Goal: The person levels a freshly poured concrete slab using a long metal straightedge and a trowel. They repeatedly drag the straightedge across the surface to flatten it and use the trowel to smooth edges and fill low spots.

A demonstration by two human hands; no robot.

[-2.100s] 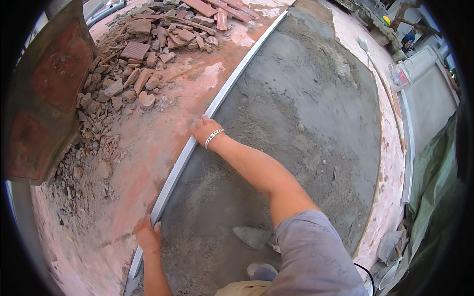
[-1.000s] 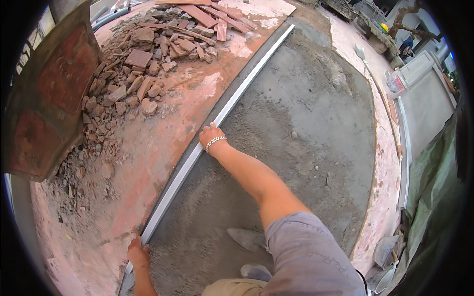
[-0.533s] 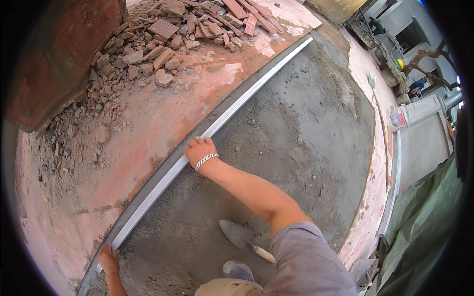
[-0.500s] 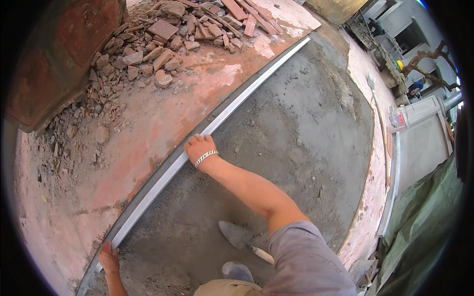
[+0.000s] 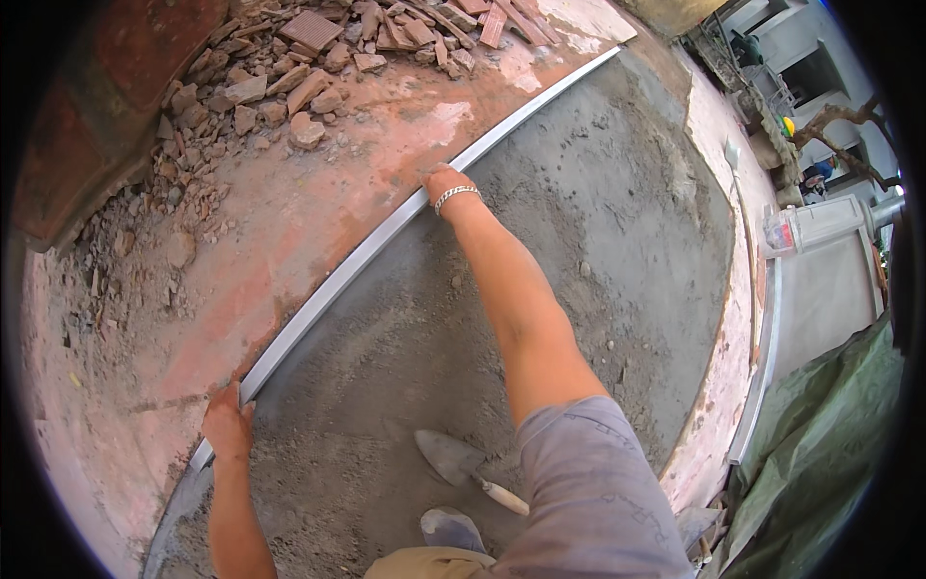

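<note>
Long pale bar [image 5: 338, 280] lies slantwise where pink floor [image 5: 328, 212] meets grey cement [image 5: 637, 241]. My left hand [image 5: 228, 423] grips it near lower end, my right hand [image 5: 446, 181] further up, fingers closed on it in both. Bar has just shifted toward floor; dark strip between no longer shows, so bar seems to cover cement's edge. Trowel [image 5: 449, 457] lies near my shoe [image 5: 450, 529]
</note>
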